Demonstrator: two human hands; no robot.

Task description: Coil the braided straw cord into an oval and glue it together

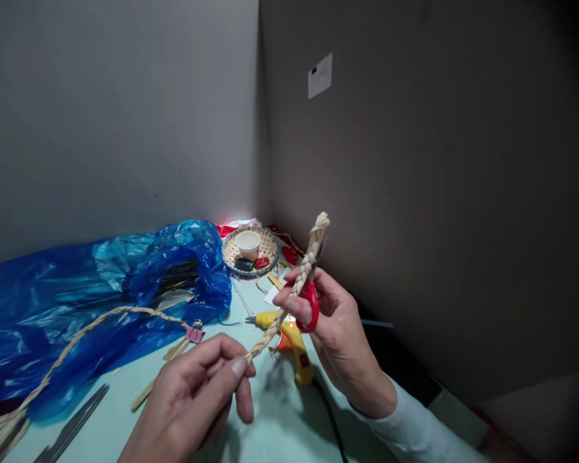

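A pale braided straw cord (270, 332) slants up between my hands, its blunt end above the right one. My left hand (200, 392) pinches the cord's lower part between thumb and forefinger. In my right hand (340, 328) are red-handled scissors (309, 307), the blades pointing up behind the cord. The fingers of that hand also touch the braid. Beneath the hands, a yellow glue gun (298, 350) lies on the pale green table (270, 418). Another braid (120, 310) arches at the left, with a pink binder clip (194, 334) on its end.
A blue plastic bag (101, 270) with dry fibres inside covers the back left. At the back corner, a woven basket (229, 257) holds a white cup (248, 243). Dark metal tweezers or blades (77, 421) lie front left. Grey walls (125, 116) close off the table behind and right.
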